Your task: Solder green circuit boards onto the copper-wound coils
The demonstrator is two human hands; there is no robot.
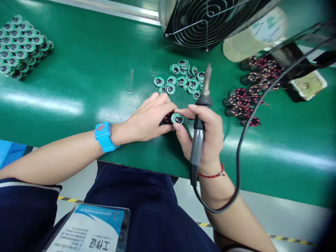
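Note:
My left hand point(152, 117) is closed around a small black part with red wire windings point(167, 118); its far side is hidden by my fingers. Between the thumb and forefinger of my right hand point(210, 134) is a round green circuit board point(177, 118) with a dark centre, right beside the wound part. I cannot tell whether the two are joined. A soldering iron point(197, 145) also lies in my right hand, its tip pointing away from me. Just beyond my hands, several loose round circuit boards point(181, 81) lie scattered on the green mat point(99, 70).
Stacked round boards point(22, 47) stand at the far left. Several wound black parts point(240, 101) lie to the right, near a tip-cleaning sponge tray point(308, 85). A fan point(210, 17) and a pale bottle point(240, 45) stand at the back. The iron's cable point(238, 164) loops over my right forearm.

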